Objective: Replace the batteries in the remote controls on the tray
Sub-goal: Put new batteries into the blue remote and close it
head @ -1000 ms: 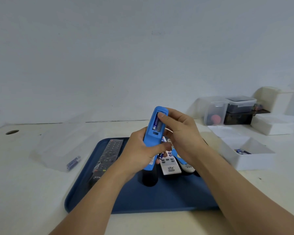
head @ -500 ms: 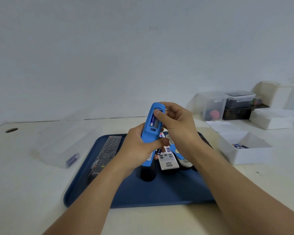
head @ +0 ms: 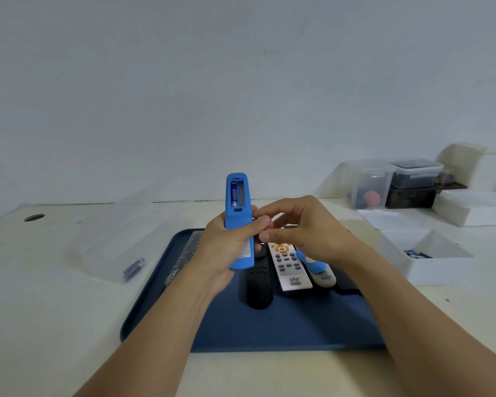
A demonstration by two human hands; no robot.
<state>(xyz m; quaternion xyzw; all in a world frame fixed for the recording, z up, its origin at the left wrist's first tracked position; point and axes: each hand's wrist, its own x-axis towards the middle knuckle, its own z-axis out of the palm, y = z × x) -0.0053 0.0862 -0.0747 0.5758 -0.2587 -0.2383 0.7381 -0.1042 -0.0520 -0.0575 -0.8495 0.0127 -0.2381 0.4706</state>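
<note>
- Your left hand grips the blue remote round its lower half and holds it nearly upright above the tray, back side toward you.
- Its battery bay is uncovered near the top — one blue battery sits in the left slot, while the right slot shows only its spring.
- Your right hand hovers just beside the remote, fingers loosely curled toward the left thumb; you hold nothing that can be made out.
- Under your hands, on the dark blue tray, lie a black remote, a white remote with orange buttons and a pale remote partly in a blue sleeve; a dark keypad remote lies at the tray's left edge.
- On the bench to the left stands a clear plastic box with blue batteries inside.
- To the right, a white open box holds small cells — further back stand lidded clear containers.
</note>
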